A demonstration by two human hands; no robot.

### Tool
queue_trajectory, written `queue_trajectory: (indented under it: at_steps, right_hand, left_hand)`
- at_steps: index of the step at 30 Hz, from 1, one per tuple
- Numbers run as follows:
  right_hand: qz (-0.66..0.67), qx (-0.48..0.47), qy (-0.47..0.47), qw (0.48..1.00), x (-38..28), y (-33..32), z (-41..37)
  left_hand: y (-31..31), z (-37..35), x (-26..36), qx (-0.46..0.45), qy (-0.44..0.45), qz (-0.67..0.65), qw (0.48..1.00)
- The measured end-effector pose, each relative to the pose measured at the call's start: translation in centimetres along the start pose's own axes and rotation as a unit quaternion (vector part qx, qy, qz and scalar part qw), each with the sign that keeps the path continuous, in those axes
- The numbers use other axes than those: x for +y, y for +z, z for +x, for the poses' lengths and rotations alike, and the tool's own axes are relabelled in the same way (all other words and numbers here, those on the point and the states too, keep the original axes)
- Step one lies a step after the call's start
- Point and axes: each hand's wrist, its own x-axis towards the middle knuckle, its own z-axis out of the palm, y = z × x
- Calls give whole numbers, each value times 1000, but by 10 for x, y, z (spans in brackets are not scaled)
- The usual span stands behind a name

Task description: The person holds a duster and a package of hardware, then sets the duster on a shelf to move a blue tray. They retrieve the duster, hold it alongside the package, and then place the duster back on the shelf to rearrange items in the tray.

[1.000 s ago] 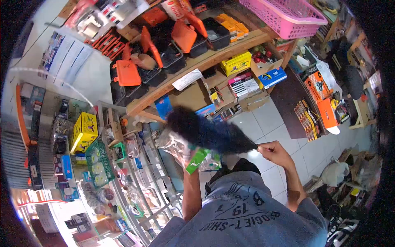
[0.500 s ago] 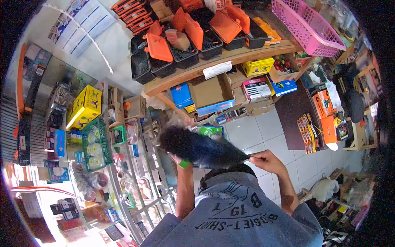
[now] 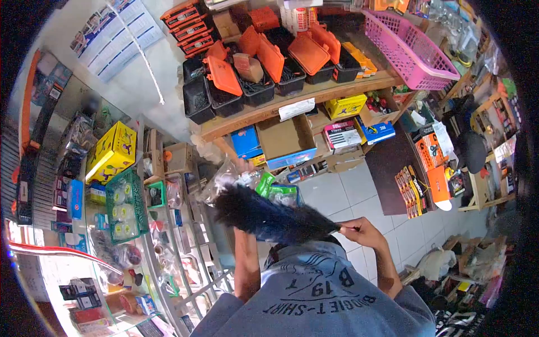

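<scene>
A dark feather duster (image 3: 269, 216) stretches across the middle of the head view, its bushy end to the left. My right hand (image 3: 362, 232) is closed around its thin handle at the right end. The feathers cover my left hand, and only my left wrist and forearm (image 3: 246, 264) show below them; its fingers are hidden. Just beyond the feathers lie green packets (image 3: 266, 184) and crumpled clear plastic (image 3: 224, 177). My grey T-shirt (image 3: 320, 297) fills the bottom.
A wooden shelf (image 3: 252, 116) ahead carries black bins (image 3: 224, 104) with orange lids and a pink basket (image 3: 412, 53). Below it sits an open cardboard box (image 3: 286, 140). Glass shelving with a green basket (image 3: 126, 205) and yellow box (image 3: 112, 151) stands left. Tiled floor (image 3: 356, 194) shows right of centre.
The shelves have shifted slightly in view. The duster's feathers look sharper and sit a little lower, showing more of the green packets. The green patch by my left hand is out of sight.
</scene>
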Motion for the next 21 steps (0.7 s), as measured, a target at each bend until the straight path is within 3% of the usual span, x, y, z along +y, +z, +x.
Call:
queue_trajectory:
  at_steps: [2,4,5,6,7,8,10,11,12,14,17,19,21]
  right_hand:
    - [-14,36,20,999,5,4,3]
    - [10,5,12,1000,13,10,9]
    - [18,-43,-12,999,11,13,15]
    - [8,-38,-33,999,-4,20,18]
    - [5,-19,-24,1000,-7,27,24]
    - [1,-2,-16,1000,-5,30,30]
    - [17,-36,-29,999,0,34,44]
    - [35,-67,-40,996,0,37,49]
    - [32,-72,-49,996,0,37,53]
    - [51,-117,-30,991,-3,34,60]
    - [5,-73,-51,996,-17,30,69]
    - [-12,-99,-3,995,-21,31,68]
    - [-27,-125,-23,992,-20,29,71]
  left_hand:
    - [-27,105,3,-51,-11,-28,998]
    - [-29,115,1,-86,-13,-42,995]
    - [-21,118,-4,65,-8,348,935]
    - [-6,123,-12,209,1,675,707]
    - [57,135,-34,190,50,661,724]
    - [74,133,-44,190,55,662,723]
    - [91,110,-49,116,272,769,566]
    - [67,86,-24,180,126,669,710]
    - [68,84,-21,176,135,671,707]
    - [70,80,-16,212,155,588,765]
    - [71,77,-11,252,168,443,844]
    - [71,76,-9,279,163,342,882]
    - [73,76,-9,291,156,242,912]
